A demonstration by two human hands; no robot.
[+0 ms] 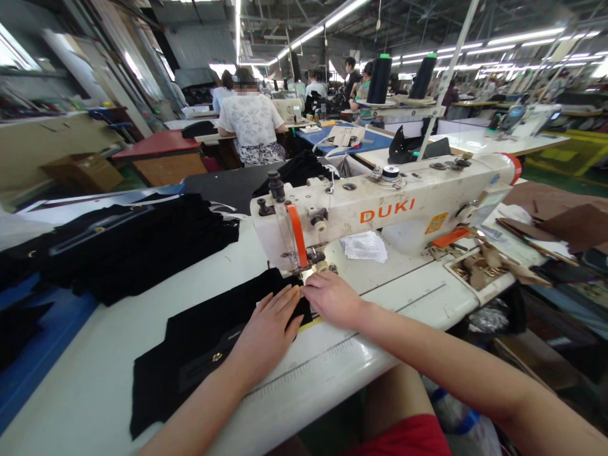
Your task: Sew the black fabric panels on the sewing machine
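A white sewing machine (pixel 389 202) stands on a pale table, with an orange strip at its head. Black fabric (pixel 166 354) with a small metal fitting lies flat on the table, its right end under the machine's head. My left hand (pixel 268 335) rests on this fabric, palm down with fingers stretched out. Just right of it, my right hand (pixel 332 297) is beside the needle area at the fabric's edge, its fingers bent together; what they hold, if anything, is hidden. The fingertips of both hands nearly meet.
A pile of black fabric pieces (pixel 142 247) lies at the left. White labels (pixel 365 246) sit under the machine arm. A tray of small parts (pixel 479 272) is at the table's right end. Two dark thread cones (pixel 380 79) stand behind. A person (pixel 249 120) sits farther back.
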